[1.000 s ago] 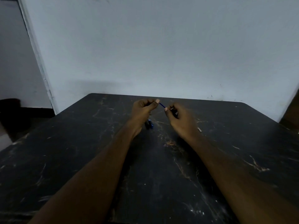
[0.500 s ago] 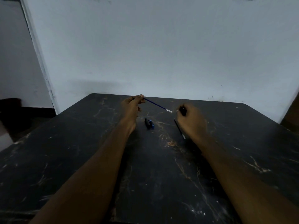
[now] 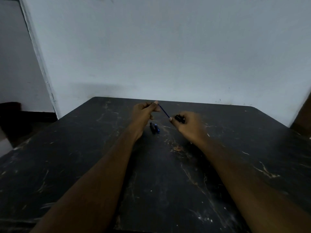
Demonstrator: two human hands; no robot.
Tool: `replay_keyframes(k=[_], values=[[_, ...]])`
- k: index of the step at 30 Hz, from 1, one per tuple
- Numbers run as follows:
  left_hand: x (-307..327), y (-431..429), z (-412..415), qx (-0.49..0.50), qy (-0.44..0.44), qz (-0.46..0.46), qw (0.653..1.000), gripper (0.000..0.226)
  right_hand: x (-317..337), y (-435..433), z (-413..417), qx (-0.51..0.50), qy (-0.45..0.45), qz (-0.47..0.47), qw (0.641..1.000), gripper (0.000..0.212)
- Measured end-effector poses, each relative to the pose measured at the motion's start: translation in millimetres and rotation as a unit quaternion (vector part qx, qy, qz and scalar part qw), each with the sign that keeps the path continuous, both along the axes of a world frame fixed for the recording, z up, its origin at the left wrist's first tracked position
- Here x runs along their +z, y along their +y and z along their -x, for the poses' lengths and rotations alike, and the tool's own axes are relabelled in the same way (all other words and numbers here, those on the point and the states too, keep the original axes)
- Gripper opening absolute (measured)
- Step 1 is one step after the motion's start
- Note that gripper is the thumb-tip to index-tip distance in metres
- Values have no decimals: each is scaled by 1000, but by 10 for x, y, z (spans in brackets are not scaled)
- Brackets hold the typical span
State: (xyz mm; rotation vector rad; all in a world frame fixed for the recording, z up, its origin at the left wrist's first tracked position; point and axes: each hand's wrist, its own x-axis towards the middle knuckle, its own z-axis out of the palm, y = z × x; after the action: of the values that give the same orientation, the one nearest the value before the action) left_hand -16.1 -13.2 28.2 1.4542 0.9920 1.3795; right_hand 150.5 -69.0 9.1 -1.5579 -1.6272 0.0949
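Observation:
My left hand (image 3: 144, 113) pinches the upper end of a thin blue refill rod (image 3: 164, 111) above the far middle of the black table (image 3: 84, 165). The rod slants down to the right, and its lower end meets the fingertips of my right hand (image 3: 186, 126). That hand grips a black pen barrel (image 3: 179, 118); its dark end sticks out above the fingers. A black cap (image 3: 152, 127) and a blue cap (image 3: 157, 128) lie side by side on the table between my hands.
The scratched table runs up to a pale wall (image 3: 168, 47) at the back. A dark doorway and floor (image 3: 16, 115) lie at the left, beyond the table's edge. A small pale fleck (image 3: 208, 135) lies on the table by my right wrist.
Half a second ago the rod was pulled clear of my right hand, with its white tip showing. Now the rod's lower end is back at my right fingertips, and my hands are closer together.

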Motion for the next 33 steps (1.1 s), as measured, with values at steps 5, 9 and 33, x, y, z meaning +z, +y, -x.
replay_keyframes(k=[5,9,33], values=[[-79,82,-7,15,68,0,998,16,84,32,-295,-105,67,-33,992,29],[-168,121,-10,29,132,-19,991,13,98,-8,-620,-199,76,6,977,27],[-291,215,7,51,254,-41,965,10,-1,-73,-798,-275,-47,145,949,32]])
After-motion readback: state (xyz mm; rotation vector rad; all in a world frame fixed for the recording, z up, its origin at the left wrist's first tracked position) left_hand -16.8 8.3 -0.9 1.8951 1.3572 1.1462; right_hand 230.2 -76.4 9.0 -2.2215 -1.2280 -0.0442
